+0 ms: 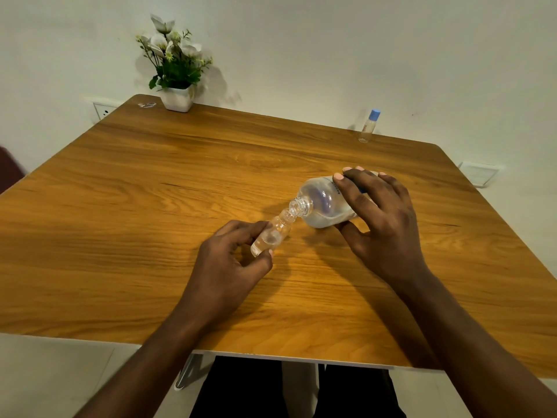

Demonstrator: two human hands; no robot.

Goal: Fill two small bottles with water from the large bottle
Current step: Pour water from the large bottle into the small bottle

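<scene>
table (120, 206): wooden | large bottle (324, 203): uncapped, tipped sideways right of table centre, mouth at open small bottle's mouth | right hand (382, 224): fingers and thumb clamped round large bottle | left hand (229, 260): fingers curled round open small bottle (272, 235), tilted, mid-table | capped small bottle (369, 126): upright, far right edge

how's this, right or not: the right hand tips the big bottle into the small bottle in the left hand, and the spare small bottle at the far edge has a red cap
Not quite. The head view shows the cap on the spare small bottle is blue, not red. The rest is as you say.
</scene>
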